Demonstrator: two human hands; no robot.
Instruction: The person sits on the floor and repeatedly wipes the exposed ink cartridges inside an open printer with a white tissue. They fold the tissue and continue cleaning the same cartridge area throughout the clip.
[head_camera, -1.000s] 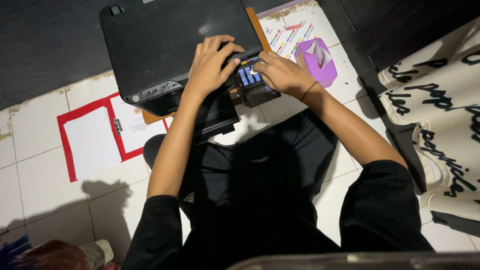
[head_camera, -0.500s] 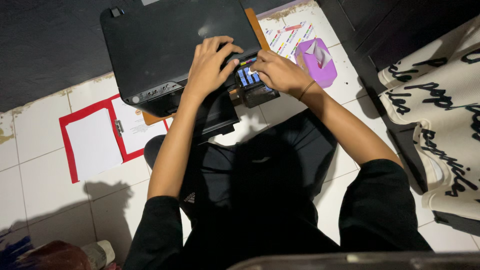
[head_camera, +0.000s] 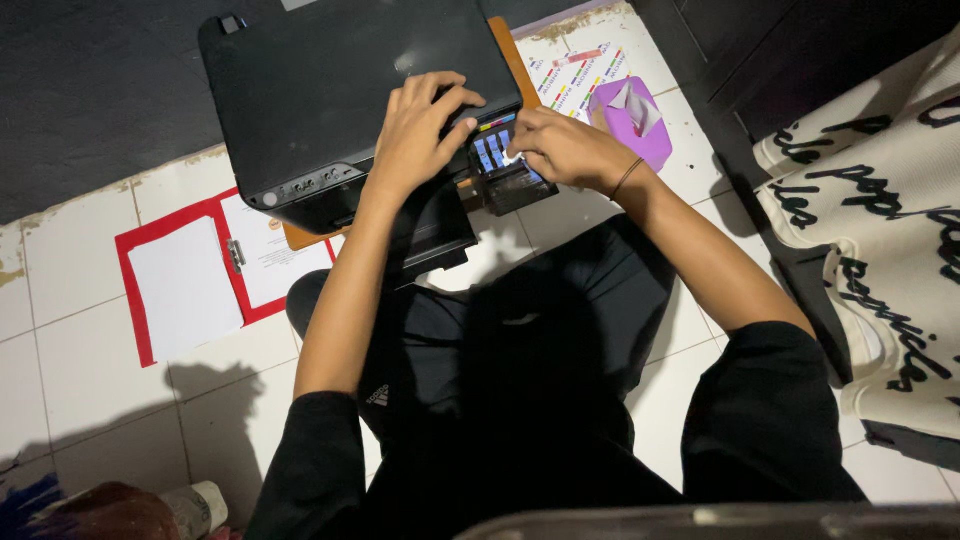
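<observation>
Sitting on a white tiled floor (head_camera: 90, 300), the person has both hands at a black printer (head_camera: 330, 90) that stands on the tiles in front of the knees. Their left hand (head_camera: 420, 135) lies palm down on the printer's right front corner, its fingers spread and loosely curled over the lid edge, pressing flat rather than gripping anything. Just beside it, the right hand (head_camera: 570, 150) reaches into the ink tank unit (head_camera: 505, 165) attached at the printer's right side; its fingertips are bent and drawn together at the row of blue caps (head_camera: 492, 152), touching them, though whether they pinch one cannot be told. A dark band circles the right wrist.

Behind the right hand, near the tank unit, a purple tissue box (head_camera: 632, 115) rests on a white sheet with small coloured marks (head_camera: 572, 70). A brown board (head_camera: 515, 50) shows under the printer's right edge. Left of the printer, well apart from the hands, a red folder (head_camera: 190, 275) lies open with white papers clipped inside. At the right edge of view sits a cream cloth with black lettering (head_camera: 880, 200)
</observation>
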